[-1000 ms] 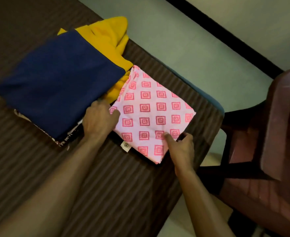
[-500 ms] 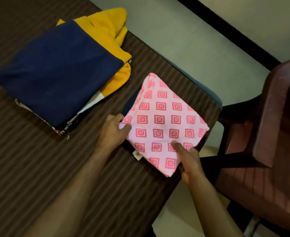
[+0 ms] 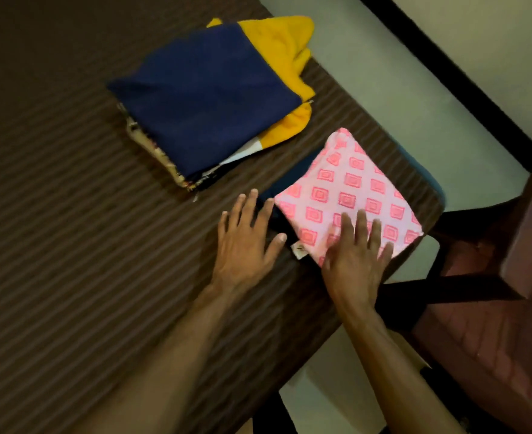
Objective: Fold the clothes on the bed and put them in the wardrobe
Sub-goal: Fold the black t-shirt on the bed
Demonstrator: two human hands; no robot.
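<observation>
Right hand [image 3: 357,261] covers pink cloth's [image 3: 346,195] near corner; dark garment [image 3: 277,195] beneath mostly hidden; chair [image 3: 506,277] cut off at right edge.

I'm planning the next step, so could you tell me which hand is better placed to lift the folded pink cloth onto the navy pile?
Probably the right hand: it lies flat on the pink cloth, while the left hand rests beside it on the bed, nearer the navy pile.

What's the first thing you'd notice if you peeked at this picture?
Probably the pink patterned cloth, folded square near the bed's corner, with the right hand lying flat on its near edge and the left hand spread on the striped brown bedcover beside it. Next, the pile behind: a navy blue garment on top of a bright yellow one.
</observation>
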